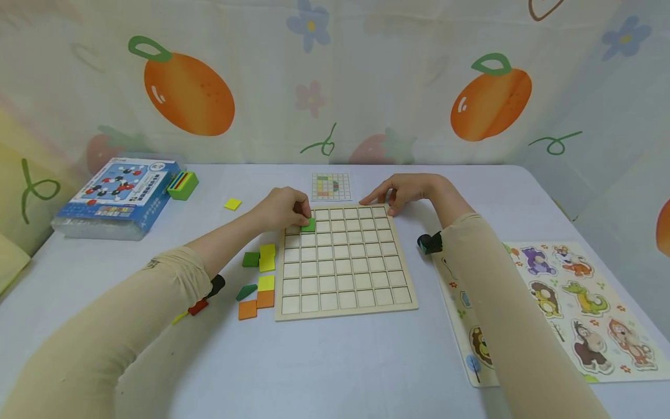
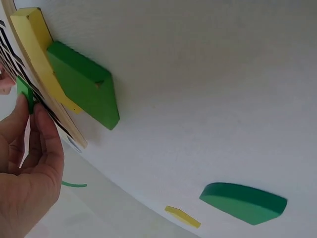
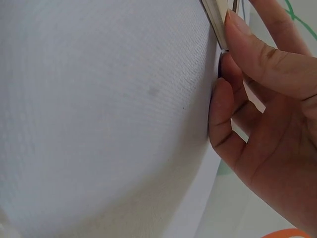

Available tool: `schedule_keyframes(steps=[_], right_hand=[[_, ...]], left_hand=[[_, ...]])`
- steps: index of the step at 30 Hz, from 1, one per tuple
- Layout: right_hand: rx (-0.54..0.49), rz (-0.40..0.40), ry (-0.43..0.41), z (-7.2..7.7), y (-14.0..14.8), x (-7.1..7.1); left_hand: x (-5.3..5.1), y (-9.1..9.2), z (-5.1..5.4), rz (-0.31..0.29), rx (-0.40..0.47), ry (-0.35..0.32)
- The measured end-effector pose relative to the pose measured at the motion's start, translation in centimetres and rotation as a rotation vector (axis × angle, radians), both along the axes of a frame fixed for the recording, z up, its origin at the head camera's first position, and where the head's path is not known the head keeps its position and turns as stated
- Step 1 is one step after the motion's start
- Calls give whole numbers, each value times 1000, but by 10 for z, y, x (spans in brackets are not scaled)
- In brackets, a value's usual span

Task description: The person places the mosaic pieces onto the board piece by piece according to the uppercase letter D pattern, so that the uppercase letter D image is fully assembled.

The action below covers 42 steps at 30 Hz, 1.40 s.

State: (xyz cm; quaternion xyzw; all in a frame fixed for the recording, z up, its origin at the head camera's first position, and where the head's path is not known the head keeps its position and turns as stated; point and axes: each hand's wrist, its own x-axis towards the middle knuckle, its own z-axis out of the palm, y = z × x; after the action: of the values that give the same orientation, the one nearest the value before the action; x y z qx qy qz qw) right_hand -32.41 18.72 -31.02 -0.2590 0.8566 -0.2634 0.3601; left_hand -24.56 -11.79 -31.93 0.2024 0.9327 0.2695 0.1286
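My left hand (image 1: 287, 208) pinches a green square tile (image 1: 309, 225) between thumb and fingertips. The tile is at the upper-left cells of a wooden grid board (image 1: 346, 316); in the left wrist view I cannot tell whether the tile (image 2: 24, 93) touches it. At the board's far right corner rests my right hand (image 1: 413, 189), index finger stretched along the top edge and thumb at the corner. In the right wrist view the thumb (image 3: 257, 59) touches the board's edge (image 3: 216, 22), while other fingers bend beside it.
Left of the board lie yellow tiles (image 1: 267, 257), a green tile (image 1: 251, 259), orange tiles (image 1: 248, 310) and a dark green curved piece (image 1: 246, 292). A pattern card (image 1: 331, 187) lies behind it. A blue box (image 1: 120, 195) stands far left; an animal puzzle (image 1: 567, 314) lies right.
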Motion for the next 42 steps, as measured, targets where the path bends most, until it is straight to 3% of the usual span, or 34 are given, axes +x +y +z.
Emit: schedule_keyframes(steps=[7,29,35,42], right_hand=[[-6,0,1,0,0,0],[1,-17,14,-1,-1,1],[-3,-12,12,-2,-1,1],[14,-7,25,-1,-1,0]], left_hand=[[4,0,1,10,-3,0],[3,-4,0,-30,-21,13],[2,-20,5,-37,-12,-10],[4,-56,22,-38,-27,-45]])
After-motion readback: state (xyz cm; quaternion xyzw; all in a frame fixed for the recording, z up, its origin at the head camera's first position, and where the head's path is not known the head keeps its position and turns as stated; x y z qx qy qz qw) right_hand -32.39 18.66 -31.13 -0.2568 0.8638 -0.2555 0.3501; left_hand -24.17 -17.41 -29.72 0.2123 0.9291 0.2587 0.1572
